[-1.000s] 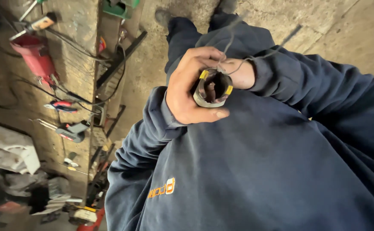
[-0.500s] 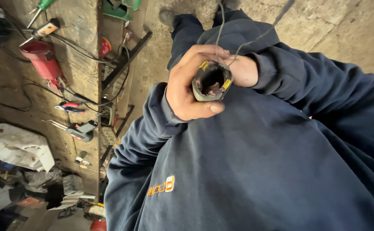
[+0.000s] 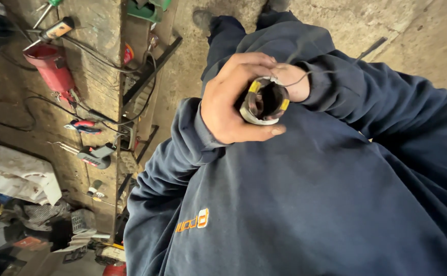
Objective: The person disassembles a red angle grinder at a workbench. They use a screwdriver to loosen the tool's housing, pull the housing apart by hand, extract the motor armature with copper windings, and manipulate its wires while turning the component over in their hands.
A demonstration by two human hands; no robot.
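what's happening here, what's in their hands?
A person in a dark blue sweatshirt holds a small round motor winding, with yellow tabs on its rim, up in front of the chest. The left hand wraps around it; the right hand touches its far edge, where a thin wire leads off. A workbench with tools stands at left.

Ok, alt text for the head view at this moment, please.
A person in a navy sweatshirt holds a small round motor stator with copper windings and yellow tabs against the chest, the left hand wrapped around it and the right hand touching its far side. A workbench with a red canister and tools stands at left.
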